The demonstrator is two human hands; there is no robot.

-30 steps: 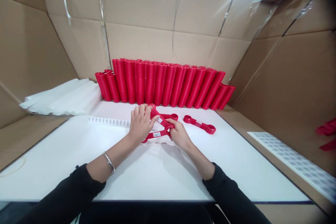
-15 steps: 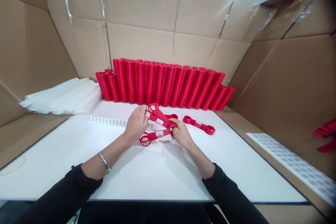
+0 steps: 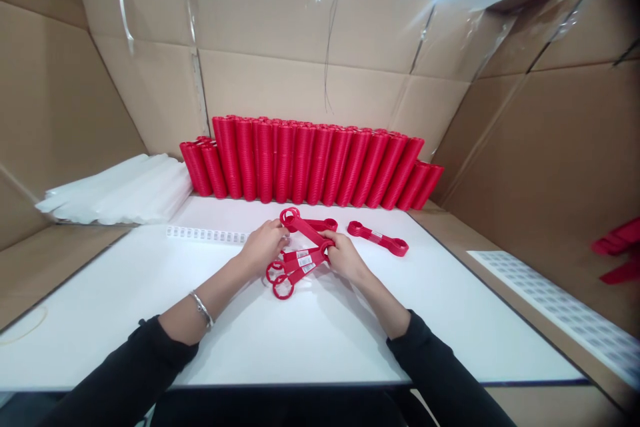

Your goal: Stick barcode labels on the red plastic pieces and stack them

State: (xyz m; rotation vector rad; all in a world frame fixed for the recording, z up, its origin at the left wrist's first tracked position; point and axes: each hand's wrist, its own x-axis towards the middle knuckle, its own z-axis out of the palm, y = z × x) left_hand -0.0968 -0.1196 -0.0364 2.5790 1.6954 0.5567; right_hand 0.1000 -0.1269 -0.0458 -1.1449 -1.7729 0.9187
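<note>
My right hand (image 3: 345, 255) is closed around the joined ends of several flat red ring-ended plastic pieces (image 3: 316, 257), which fan out leftward. White barcode labels show on the lower ones. My left hand (image 3: 264, 245) is beside the fan's left side, fingers pinched together; whatever lies between the fingertips is too small to make out. From under that hand a strip of white labels (image 3: 205, 234) runs left along the table. Just behind the fan lies another red ring-ended piece (image 3: 327, 225), partly hidden. A small stack of such pieces (image 3: 379, 238) rests to the right.
Tall stacks of red ring-ended pieces (image 3: 300, 163) stand in a row at the back of the white table (image 3: 280, 347). White plastic sleeves (image 3: 120, 188) are piled at the left. A label sheet (image 3: 545, 307) lies along the right edge. Cardboard walls (image 3: 280, 60) enclose the table.
The lower held pieces have swung downward and spread, with another labelled one now among them. My left hand has moved slightly down from the upper rings.
</note>
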